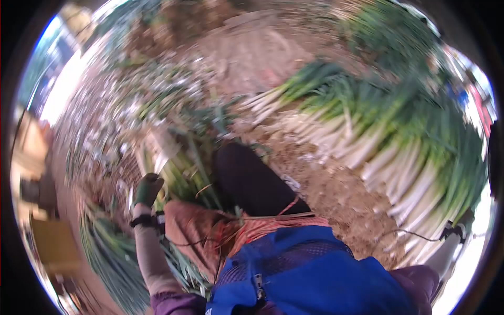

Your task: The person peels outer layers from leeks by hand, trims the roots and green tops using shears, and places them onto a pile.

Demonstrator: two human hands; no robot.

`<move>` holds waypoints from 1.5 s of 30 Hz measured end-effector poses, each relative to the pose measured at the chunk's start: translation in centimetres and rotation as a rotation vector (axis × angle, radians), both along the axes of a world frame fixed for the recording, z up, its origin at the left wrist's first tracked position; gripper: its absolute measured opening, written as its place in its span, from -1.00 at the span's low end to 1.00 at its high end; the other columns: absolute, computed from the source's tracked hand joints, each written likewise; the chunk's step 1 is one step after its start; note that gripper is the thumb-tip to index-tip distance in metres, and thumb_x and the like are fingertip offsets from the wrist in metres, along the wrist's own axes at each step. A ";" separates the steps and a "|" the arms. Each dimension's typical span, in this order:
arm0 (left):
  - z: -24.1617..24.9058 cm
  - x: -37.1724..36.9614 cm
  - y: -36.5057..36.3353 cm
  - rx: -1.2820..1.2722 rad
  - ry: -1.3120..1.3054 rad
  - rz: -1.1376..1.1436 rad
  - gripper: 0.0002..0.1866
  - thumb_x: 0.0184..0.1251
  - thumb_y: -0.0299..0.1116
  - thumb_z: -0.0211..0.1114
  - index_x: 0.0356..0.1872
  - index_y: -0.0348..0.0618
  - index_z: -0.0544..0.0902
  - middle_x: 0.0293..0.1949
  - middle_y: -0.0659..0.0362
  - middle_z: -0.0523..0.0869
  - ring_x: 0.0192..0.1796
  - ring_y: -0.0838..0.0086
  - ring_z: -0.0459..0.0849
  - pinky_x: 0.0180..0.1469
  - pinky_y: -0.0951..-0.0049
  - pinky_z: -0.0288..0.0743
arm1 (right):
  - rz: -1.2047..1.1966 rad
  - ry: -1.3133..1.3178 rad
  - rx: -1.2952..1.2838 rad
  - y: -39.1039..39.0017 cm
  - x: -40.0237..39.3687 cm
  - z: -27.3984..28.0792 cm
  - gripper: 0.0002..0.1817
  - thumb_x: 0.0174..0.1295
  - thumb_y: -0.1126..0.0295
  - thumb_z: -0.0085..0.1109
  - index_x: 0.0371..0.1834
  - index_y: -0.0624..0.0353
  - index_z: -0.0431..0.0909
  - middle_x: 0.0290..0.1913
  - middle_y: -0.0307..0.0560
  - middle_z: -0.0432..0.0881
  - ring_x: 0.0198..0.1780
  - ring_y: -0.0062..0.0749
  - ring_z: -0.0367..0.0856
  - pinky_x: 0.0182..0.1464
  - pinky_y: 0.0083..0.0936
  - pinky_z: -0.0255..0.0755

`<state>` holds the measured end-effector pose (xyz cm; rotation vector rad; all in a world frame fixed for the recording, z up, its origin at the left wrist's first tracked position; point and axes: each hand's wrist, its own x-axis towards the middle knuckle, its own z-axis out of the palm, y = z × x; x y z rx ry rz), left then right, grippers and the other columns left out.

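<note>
My left hand, in a dark green glove, is closed at the left edge of a bundle of leeks beside my knee. What it grips, if anything, is hidden by blur. At the far right edge, my right hand is partly visible beyond its black wristband, by the green tops of a long row of leeks. Its fingers cannot be made out. The row's white ends point toward me.
Loose leaves and trimmings cover the ground at upper left. More leeks lie at lower left, with another green pile at upper right. Bare soil and a brown sheet also show. A cardboard box stands at far left.
</note>
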<state>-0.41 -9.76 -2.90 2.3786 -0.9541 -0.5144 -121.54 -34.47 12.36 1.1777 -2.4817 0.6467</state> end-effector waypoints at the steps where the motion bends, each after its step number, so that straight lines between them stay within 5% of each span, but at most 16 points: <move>1: -2.9 1.7 2.6 -0.021 0.017 0.045 -0.64 0.15 -0.15 0.44 -0.16 -0.22 0.73 -0.27 0.09 0.79 -0.18 0.39 0.72 -0.08 0.36 0.56 | 0.121 -0.026 -0.125 -4.2 2.0 2.0 -0.57 0.37 0.23 0.09 0.22 0.20 0.57 0.09 0.03 0.69 0.10 -0.14 0.66 0.18 -0.32 0.51; 4: -6.7 2.6 8.4 0.085 0.137 0.181 -0.60 0.12 -0.15 0.46 -0.15 -0.27 0.74 -0.28 0.12 0.79 -0.21 0.41 0.71 -0.11 0.37 0.56 | 0.702 -0.250 -0.460 -17.9 12.3 5.4 -0.57 0.41 0.27 0.09 0.28 0.22 0.54 0.12 -0.01 0.68 0.11 -0.20 0.66 0.17 -0.38 0.52; 7: -9.7 2.2 11.7 0.034 0.172 0.341 -0.61 0.11 -0.17 0.43 -0.15 -0.27 0.74 -0.32 0.16 0.77 -0.25 0.43 0.70 -0.13 0.39 0.55 | 1.220 -0.503 -0.458 -27.1 31.1 3.6 -0.60 0.44 0.35 0.09 0.29 0.24 0.53 0.12 -0.07 0.67 0.10 -0.31 0.64 0.17 -0.44 0.52; 9: -12.5 3.0 13.2 0.072 0.065 0.384 -0.62 0.11 -0.18 0.42 -0.15 -0.27 0.74 -0.33 0.16 0.76 -0.25 0.43 0.69 -0.13 0.39 0.55 | 1.377 -0.611 -0.243 -24.3 51.7 1.5 -0.66 0.44 0.45 0.09 0.23 0.27 0.54 0.11 -0.12 0.65 0.08 -0.43 0.62 0.19 -0.48 0.50; 10: -13.1 3.4 13.5 0.118 0.085 0.405 -0.56 0.10 -0.10 0.36 -0.10 -0.21 0.73 -0.14 -0.07 0.79 -0.02 0.11 0.75 0.08 0.21 0.56 | 1.466 -0.676 -0.103 -21.2 60.9 0.7 -0.69 0.44 0.50 0.09 0.21 0.28 0.55 0.10 -0.14 0.65 0.07 -0.49 0.60 0.20 -0.51 0.50; 12: -13.2 3.3 13.6 0.039 0.081 0.460 -0.57 0.10 -0.12 0.36 -0.08 -0.21 0.73 -0.11 -0.08 0.79 0.00 0.11 0.75 0.10 0.22 0.56 | 1.685 -0.727 0.027 -17.1 73.9 -3.2 -0.66 0.38 0.53 0.21 0.21 0.21 0.56 0.05 -0.19 0.66 0.05 -0.51 0.60 0.16 -0.52 0.49; 14: -13.0 3.3 12.8 0.018 0.097 0.521 -0.60 0.11 -0.17 0.35 -0.08 -0.21 0.74 -0.09 -0.07 0.78 0.01 0.12 0.75 0.12 0.23 0.56 | 1.874 -0.552 0.155 -12.0 82.6 -5.6 -0.70 0.38 0.50 0.23 0.16 0.21 0.60 0.02 -0.16 0.68 0.02 -0.52 0.61 0.14 -0.54 0.51; 15: -13.0 3.5 12.4 0.036 0.080 0.543 -0.59 0.12 -0.18 0.35 -0.06 -0.21 0.73 -0.07 -0.07 0.78 0.02 0.12 0.74 0.13 0.24 0.56 | 1.877 -0.859 0.360 -8.6 86.2 -6.3 -0.71 0.36 0.49 0.24 0.13 0.22 0.61 -0.02 -0.16 0.69 -0.04 -0.53 0.64 0.07 -0.55 0.54; 16: -13.0 3.5 11.9 0.080 0.054 0.548 -0.58 0.12 -0.17 0.36 -0.04 -0.20 0.72 -0.06 -0.07 0.78 0.03 0.12 0.74 0.14 0.24 0.56 | 2.002 -0.762 0.317 -6.8 88.9 -8.0 -0.72 0.36 0.51 0.23 0.12 0.21 0.60 -0.06 -0.17 0.68 -0.11 -0.55 0.64 0.01 -0.57 0.56; 19: -15.0 4.8 10.9 0.096 0.089 0.579 -0.50 0.13 -0.14 0.43 0.05 -0.24 0.67 -0.01 -0.05 0.77 0.07 0.18 0.73 0.16 0.29 0.55 | 2.117 -0.849 0.689 -1.8 94.0 -9.3 -0.73 0.32 0.55 0.18 0.08 0.23 0.59 -0.13 -0.15 0.71 -0.09 -0.53 0.67 0.02 -0.55 0.56; 27: -18.0 8.4 10.3 0.158 0.282 0.426 -0.40 0.13 -0.06 0.39 0.14 -0.25 0.63 0.08 -0.10 0.72 0.17 0.11 0.68 0.27 0.26 0.48 | 2.177 -0.757 1.076 4.3 101.0 -13.9 -0.71 0.32 0.37 0.21 0.04 0.27 0.60 -0.19 0.04 0.72 -0.15 -0.39 0.72 -0.06 -0.45 0.56; 33: -13.9 11.8 13.9 0.005 -0.087 0.810 -0.57 0.23 -0.11 0.33 -0.13 -0.33 0.60 -0.21 -0.24 0.74 -0.16 0.03 0.77 -0.08 0.07 0.59 | 2.223 -0.746 1.127 4.7 105.9 -14.3 -0.65 0.32 0.35 0.21 0.12 0.25 0.56 -0.11 0.06 0.73 -0.10 -0.32 0.73 -0.01 -0.39 0.56; 35: -10.5 11.9 14.2 -0.185 -0.026 0.879 -0.63 0.18 -0.23 0.40 -0.19 -0.37 0.59 -0.37 -0.03 0.73 -0.34 0.27 0.73 -0.24 0.26 0.61 | 2.205 -0.892 1.117 5.5 107.6 -15.2 -0.67 0.34 0.35 0.19 0.10 0.28 0.55 -0.17 -0.03 0.71 -0.16 -0.43 0.67 -0.04 -0.43 0.56; 37: -10.4 12.8 14.0 -0.428 0.342 0.809 -0.66 0.13 -0.29 0.43 -0.21 -0.36 0.60 -0.40 0.08 0.71 -0.41 0.40 0.68 -0.31 0.34 0.60 | 2.148 -1.022 1.234 6.3 109.3 -16.7 -0.68 0.35 0.36 0.18 0.08 0.30 0.55 -0.20 -0.08 0.69 -0.20 -0.50 0.64 -0.06 -0.45 0.56; 41: -13.8 12.2 9.0 -0.221 0.359 0.720 -0.61 0.10 -0.19 0.48 -0.15 -0.28 0.71 -0.35 0.08 0.77 -0.35 0.43 0.73 -0.28 0.38 0.62 | 2.000 -1.085 1.447 7.9 111.4 -20.8 -0.70 0.35 0.32 0.17 0.03 0.29 0.56 -0.27 -0.15 0.65 -0.27 -0.54 0.58 -0.15 -0.50 0.54; 45: -17.0 11.6 4.3 0.120 0.177 0.518 -0.47 0.06 -0.10 0.49 -0.04 -0.31 0.71 -0.18 0.01 0.80 -0.25 0.30 0.75 -0.09 0.39 0.60 | 2.194 -0.875 1.240 8.0 111.4 -21.5 -0.67 0.32 0.21 0.20 -0.02 0.23 0.59 -0.33 -0.15 0.64 -0.27 -0.46 0.60 -0.15 -0.44 0.52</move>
